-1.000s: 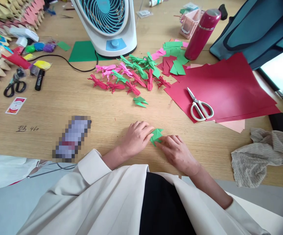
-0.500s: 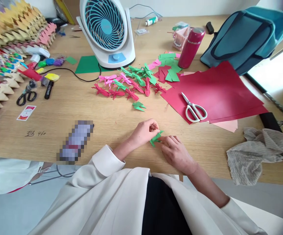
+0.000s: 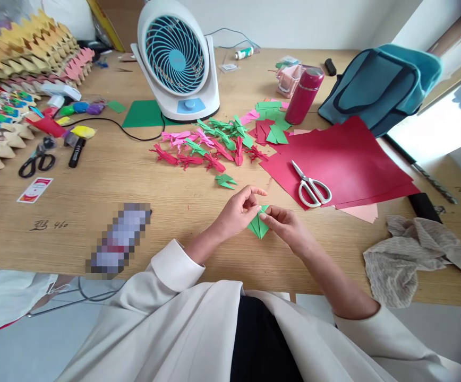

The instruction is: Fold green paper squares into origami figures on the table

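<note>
Between my hands is a small folded green paper [image 3: 259, 227], its creased point facing me. My left hand [image 3: 239, 212] pinches its upper left side between thumb and a bent finger, with the index finger stretched out above. My right hand [image 3: 287, 225] pinches the right edge, thumb on top and fingers curled behind. Just beyond lies another folded green paper piece [image 3: 225, 181]. Farther back is a cluster of folded red paper figures [image 3: 190, 161], together with pink paper figures [image 3: 177, 139] and green paper figures [image 3: 224, 139].
White-handled scissors [image 3: 314, 191] rest on large red paper sheets [image 3: 358, 164] at right. A fan [image 3: 190, 103], a red flask [image 3: 305, 98] and a blue bag [image 3: 369, 90] stand behind. A blurred phone [image 3: 121, 241] lies left, a crumpled cloth [image 3: 398, 260] right.
The green paper has turned and now shows a broader creased face. My right hand has gone from pointing at its lower side to pinching its right edge. The camera view has shifted slightly.
</note>
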Demonstrator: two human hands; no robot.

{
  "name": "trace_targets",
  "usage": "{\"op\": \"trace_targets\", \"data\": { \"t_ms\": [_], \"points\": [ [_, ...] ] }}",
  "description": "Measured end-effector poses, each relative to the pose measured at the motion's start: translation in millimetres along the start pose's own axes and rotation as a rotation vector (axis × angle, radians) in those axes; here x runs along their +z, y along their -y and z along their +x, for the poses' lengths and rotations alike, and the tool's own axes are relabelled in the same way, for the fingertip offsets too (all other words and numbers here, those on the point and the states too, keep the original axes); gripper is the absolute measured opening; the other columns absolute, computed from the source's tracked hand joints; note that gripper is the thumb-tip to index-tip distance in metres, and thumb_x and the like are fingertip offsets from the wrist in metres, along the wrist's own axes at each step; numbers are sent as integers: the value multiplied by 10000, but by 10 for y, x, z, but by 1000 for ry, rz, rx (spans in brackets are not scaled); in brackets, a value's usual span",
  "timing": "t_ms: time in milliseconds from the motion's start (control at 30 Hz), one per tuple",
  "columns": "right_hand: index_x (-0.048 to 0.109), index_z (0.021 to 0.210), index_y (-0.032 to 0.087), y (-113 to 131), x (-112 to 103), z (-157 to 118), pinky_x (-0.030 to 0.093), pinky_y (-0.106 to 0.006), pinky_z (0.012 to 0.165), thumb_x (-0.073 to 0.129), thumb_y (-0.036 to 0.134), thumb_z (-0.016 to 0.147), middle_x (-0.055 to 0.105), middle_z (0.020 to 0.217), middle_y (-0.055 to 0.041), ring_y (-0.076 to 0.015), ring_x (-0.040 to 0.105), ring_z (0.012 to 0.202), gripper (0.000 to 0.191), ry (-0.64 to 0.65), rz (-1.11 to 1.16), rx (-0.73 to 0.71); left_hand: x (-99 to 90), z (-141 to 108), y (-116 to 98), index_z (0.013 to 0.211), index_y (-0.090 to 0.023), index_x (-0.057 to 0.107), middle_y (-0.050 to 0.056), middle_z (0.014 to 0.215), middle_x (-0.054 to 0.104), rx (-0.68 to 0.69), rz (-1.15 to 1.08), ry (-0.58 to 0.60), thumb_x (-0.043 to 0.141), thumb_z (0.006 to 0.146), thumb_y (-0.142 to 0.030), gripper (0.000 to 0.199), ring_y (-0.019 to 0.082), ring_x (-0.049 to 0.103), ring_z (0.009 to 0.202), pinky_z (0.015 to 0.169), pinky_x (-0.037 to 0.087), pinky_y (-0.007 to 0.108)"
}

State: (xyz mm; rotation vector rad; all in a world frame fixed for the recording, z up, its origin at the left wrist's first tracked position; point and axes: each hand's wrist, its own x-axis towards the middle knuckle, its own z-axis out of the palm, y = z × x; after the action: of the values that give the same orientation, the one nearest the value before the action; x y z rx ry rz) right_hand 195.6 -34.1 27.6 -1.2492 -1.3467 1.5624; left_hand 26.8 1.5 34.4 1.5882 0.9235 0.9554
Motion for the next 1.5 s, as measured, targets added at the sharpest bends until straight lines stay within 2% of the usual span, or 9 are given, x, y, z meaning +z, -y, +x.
{"op": "trace_targets", "data": {
  "t_ms": [233, 433, 667, 833, 1000, 1100, 1167, 1333, 1500],
  "points": [
    [568, 644, 172, 35, 123, 240, 286, -235, 498, 770, 634, 658, 450, 555, 56, -78, 361, 526, 505, 7, -11, 117, -75, 52, 172, 1148, -169, 580, -40, 754, 445, -46, -107, -64, 551, 792, -134, 359, 91, 448, 662, 648, 389, 213],
    [623, 681, 166, -79, 116, 289, 279, -238, 471, 779, 592, 681, 501, 535, 42, -78, 370, 487, 454, 48, 6, 156, -98, 66, 248, 1182, -159, 561, -43, 729, 433, -90, -209, -121, 550, 787, -135, 396, 93, 418, 645, 625, 368, 219],
    [707, 695, 172, -175, 69, 239, 434, -279, 552, 757, 558, 753, 706, 678, -64, -147, 569, 578, 394, 65, -33, 158, -143, 93, 280, 1186, -147, 558, -47, 724, 414, -138, -297, -232, 555, 816, -142, 370, 88, 404, 650, 642, 369, 218],
    [742, 725, 173, -116, 82, 210, 452, -270, 548, 742, 555, 771, 720, 695, -67, -136, 572, 568, 384, 111, -26, 136, -146, 93, 276, 1168, -146, 557, -49, 731, 424, -165, -378, -271, 579, 823, -142, 346, 81, 406, 643, 632, 367, 216],
    [744, 727, 168, -123, 122, 175, 411, -261, 505, 730, 550, 780, 692, 659, -55, -132, 530, 544, 386, 21, -82, 76, -116, 70, 235, 1128, -154, 571, -48, 728, 507, -266, -529, -243, 682, 813, -258, 349, 79, 488, 657, 660, 406, 213],
    [714, 680, 159, -124, 163, 167, 323, -247, 457, 695, 568, 798, 619, 578, -23, -103, 431, 490, 426, -59, -113, 17, -92, 43, 233, 871, -135, 600, -26, 722, 567, -310, -565, -192, 757, 757, -408, 335, 79, 522, 653, 639, 412, 211],
    [682, 651, 160, -114, 188, 172, 299, -242, 458, 699, 559, 792, 564, 544, 4, -93, 396, 484, 423, -99, -117, -39, -76, 21, 236, 801, -136, 594, -17, 708, 595, -349, -566, -163, 766, 740, -473, 384, 82, 533, 640, 623, 418, 212],
    [644, 651, 169, -117, 215, 194, 315, -241, 484, 673, 510, 827, 524, 547, 22, -97, 398, 509, 385, -178, -116, -157, -35, -31, 211, 816, -133, 642, -8, 753, 639, -410, -634, -135, 807, 711, -442, 366, 77, 553, 671, 656, 436, 206],
    [615, 643, 167, -208, 201, 193, 287, -241, 495, 678, 451, 846, 494, 562, 32, -92, 375, 527, 355, -201, -194, -182, -11, -48, 201, 864, -130, 692, 4, 790, 669, -379, -684, -113, 818, 704, -419, 355, 96, 581, 713, 705, 456, 227]
  ]
}}
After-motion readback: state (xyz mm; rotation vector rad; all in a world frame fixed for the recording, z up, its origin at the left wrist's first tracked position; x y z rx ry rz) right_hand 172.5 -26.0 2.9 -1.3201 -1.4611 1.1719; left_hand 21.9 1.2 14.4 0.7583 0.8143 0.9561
